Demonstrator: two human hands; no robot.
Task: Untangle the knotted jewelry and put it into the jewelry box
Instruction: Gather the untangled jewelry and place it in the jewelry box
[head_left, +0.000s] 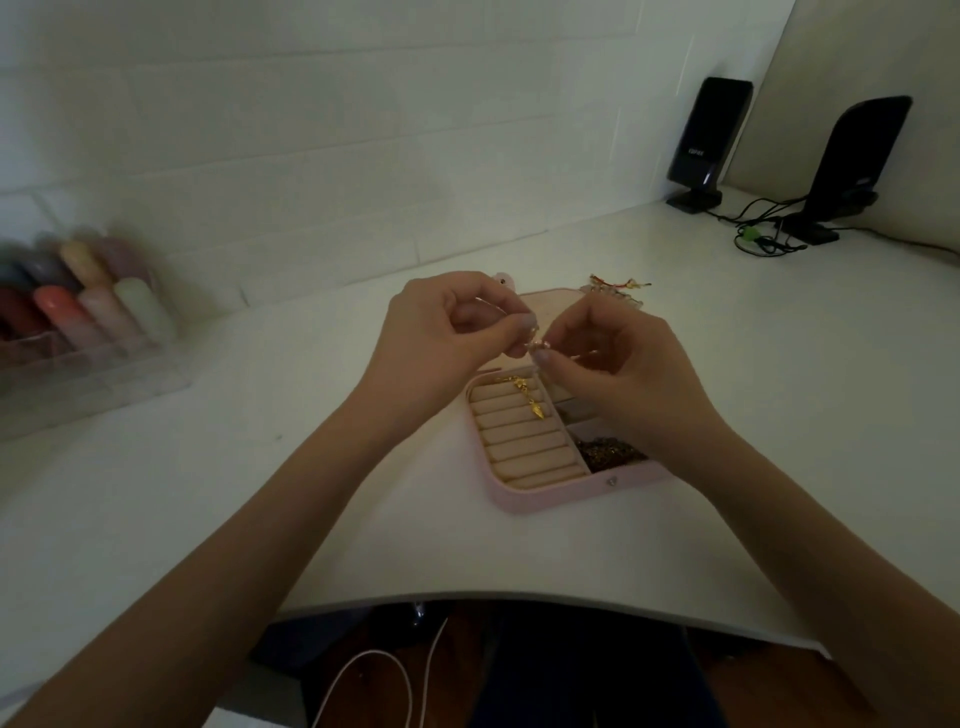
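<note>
Both hands (535, 348) pinch jewelry (537, 345) — above box (524, 501).

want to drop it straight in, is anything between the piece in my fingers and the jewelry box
Nothing visible: both hands pinch the small jewelry piece right above the open pink jewelry box.

I see one small white logo on the left speaker (707, 137) (too blurred to read).

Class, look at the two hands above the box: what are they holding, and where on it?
Both the left hand and right hand pinch a small pinkish jewelry piece between fingertips, one on each side.
</note>
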